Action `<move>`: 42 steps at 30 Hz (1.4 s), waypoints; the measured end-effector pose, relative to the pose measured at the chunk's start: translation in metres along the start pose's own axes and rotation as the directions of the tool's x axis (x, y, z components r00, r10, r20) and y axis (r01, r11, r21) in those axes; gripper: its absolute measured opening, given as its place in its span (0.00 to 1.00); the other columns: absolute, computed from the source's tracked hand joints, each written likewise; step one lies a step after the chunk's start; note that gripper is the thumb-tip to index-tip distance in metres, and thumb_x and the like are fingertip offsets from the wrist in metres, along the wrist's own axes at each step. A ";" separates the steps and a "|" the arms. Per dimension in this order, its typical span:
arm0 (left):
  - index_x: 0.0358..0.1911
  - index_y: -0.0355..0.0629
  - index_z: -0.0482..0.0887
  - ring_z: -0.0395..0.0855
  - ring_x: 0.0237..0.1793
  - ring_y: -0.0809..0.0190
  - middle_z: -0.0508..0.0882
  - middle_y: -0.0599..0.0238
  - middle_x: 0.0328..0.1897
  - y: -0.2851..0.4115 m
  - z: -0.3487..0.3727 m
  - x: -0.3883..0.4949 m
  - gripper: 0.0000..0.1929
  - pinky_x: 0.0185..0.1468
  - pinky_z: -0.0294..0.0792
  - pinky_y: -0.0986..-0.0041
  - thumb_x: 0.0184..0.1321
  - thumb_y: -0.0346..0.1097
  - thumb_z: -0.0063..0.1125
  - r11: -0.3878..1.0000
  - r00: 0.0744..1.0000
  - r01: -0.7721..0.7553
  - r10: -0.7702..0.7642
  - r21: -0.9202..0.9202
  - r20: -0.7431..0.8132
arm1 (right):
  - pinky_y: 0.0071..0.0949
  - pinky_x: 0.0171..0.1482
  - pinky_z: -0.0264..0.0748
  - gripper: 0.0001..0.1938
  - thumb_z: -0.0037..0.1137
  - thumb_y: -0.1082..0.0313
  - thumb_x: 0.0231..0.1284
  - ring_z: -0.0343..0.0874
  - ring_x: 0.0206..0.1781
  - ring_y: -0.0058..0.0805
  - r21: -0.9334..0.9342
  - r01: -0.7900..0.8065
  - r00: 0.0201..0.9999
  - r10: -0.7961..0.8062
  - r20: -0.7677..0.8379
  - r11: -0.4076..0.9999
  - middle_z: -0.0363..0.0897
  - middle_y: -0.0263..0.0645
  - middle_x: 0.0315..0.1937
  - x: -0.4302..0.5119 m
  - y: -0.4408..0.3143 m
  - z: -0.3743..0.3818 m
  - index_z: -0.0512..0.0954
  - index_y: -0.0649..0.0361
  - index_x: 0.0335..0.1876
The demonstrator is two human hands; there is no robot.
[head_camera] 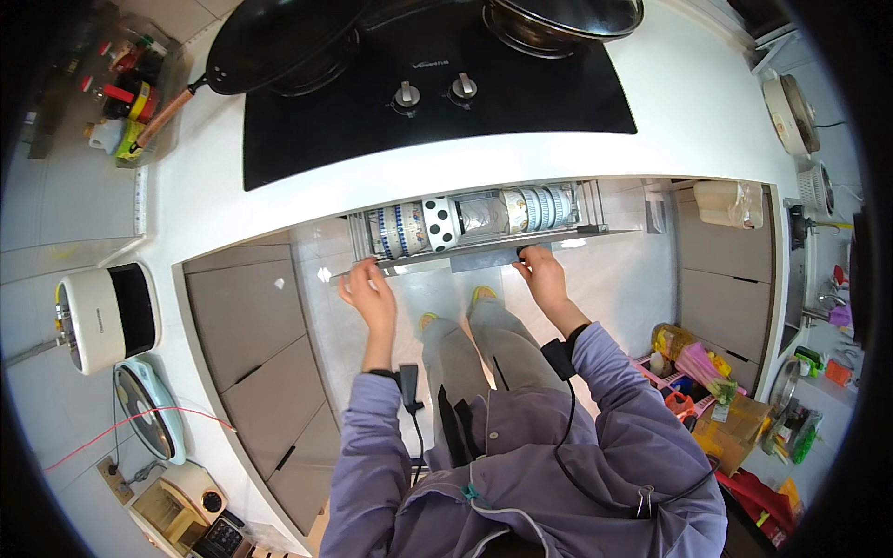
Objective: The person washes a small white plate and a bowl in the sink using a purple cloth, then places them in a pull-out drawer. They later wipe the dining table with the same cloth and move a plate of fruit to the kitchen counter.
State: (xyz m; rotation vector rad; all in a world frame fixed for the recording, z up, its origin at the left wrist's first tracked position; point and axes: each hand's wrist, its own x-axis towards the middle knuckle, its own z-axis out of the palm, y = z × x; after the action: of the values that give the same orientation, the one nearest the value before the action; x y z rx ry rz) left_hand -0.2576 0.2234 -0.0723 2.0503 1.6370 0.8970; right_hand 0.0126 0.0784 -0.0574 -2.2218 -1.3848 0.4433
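A wire-sided drawer (481,245) is pulled out below the counter in front of me. Inside it stand blue-patterned bowls (401,230), a white bowl with black dots (441,224), a clear container (481,216) and a nested row of patterned bowls (541,208). My right hand (543,275) is at the middle of the drawer front, fingers curled at a small dark handle there. Near the front's left end is my left hand (370,293), with bent, slightly parted fingers and nothing visible in them. Whether its fingertips touch the edge is unclear.
Above the drawer is a black gas hob (432,104) with a wok (272,49) and a lidded pan (558,21). Cabinets (244,314) flank me on the left. A cardboard box (729,432) and a pink basket (670,380) stand at right.
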 end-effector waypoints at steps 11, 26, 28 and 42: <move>0.60 0.38 0.64 0.59 0.66 0.53 0.66 0.51 0.64 0.008 -0.009 -0.029 0.27 0.69 0.37 0.55 0.56 0.36 0.51 0.994 0.966 0.008 -0.036 0.110 0.255 | 0.34 0.51 0.71 0.24 0.54 0.76 0.46 0.69 0.53 0.43 -0.096 0.135 0.989 -0.139 -0.044 0.986 0.69 0.47 0.47 0.012 -0.014 0.008 0.68 0.66 0.54; 0.62 0.31 0.58 0.65 0.61 0.53 0.65 0.49 0.63 0.039 -0.054 -0.037 0.28 0.65 0.49 0.60 0.58 0.31 0.49 0.936 0.955 0.296 -0.294 -0.192 0.039 | 0.35 0.57 0.68 0.31 0.54 0.72 0.46 0.63 0.61 0.43 -0.158 0.031 0.999 -0.034 -0.015 0.987 0.66 0.49 0.54 0.077 -0.014 0.028 0.61 0.70 0.60; 0.62 0.31 0.58 0.66 0.61 0.53 0.66 0.49 0.62 0.040 -0.057 -0.039 0.28 0.65 0.50 0.60 0.58 0.31 0.49 0.937 0.955 0.296 -0.297 -0.184 0.022 | 0.35 0.57 0.68 0.33 0.54 0.72 0.45 0.62 0.61 0.41 -0.161 0.035 0.999 -0.037 -0.009 0.986 0.65 0.48 0.55 0.085 -0.013 0.030 0.59 0.69 0.61; 0.52 0.40 0.72 0.73 0.53 0.55 0.77 0.55 0.50 0.024 -0.082 -0.006 0.20 0.63 0.51 0.59 0.56 0.39 0.53 0.970 0.964 0.242 -0.245 0.034 0.101 | 0.42 0.50 0.74 0.43 0.58 0.68 0.48 0.71 0.53 0.51 -0.054 -0.067 0.938 0.081 0.336 0.996 0.36 0.49 0.71 0.081 -0.023 0.002 0.44 0.63 0.68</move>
State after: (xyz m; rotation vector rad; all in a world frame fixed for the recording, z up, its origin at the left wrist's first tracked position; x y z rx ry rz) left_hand -0.2963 0.2030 0.0018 1.8242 1.7986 0.6785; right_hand 0.0302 0.1605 -0.0475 -2.3155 -1.4909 0.8648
